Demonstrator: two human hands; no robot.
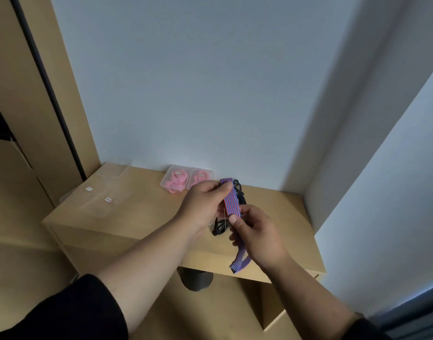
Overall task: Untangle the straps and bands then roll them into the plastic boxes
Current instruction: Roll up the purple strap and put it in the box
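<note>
Striped band [231, 197]: held above desk [141, 212], taut between both hands.
Left hand [205, 204] pinches top end, 12 o'clock; right hand [253, 235] pinches bottom, 6 o'clock, tail dangling.
Black straps [220, 227] behind.
2 pink-filled boxes [187, 180] at 10 o'clock.
Advice: free from black straps first, keep flat, roll tight from 1 end.

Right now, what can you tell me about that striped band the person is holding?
The striped band is a flat woven strap with fine red and blue lengthwise stripes, seemingly elastic fabric. It is held above the wooden tabletop, stretched taut between both hands: the left hand pinches its upper end, the right hand its lower part. Its loose tail hangs below the right hand. Tangled black straps lie just behind it.
</note>
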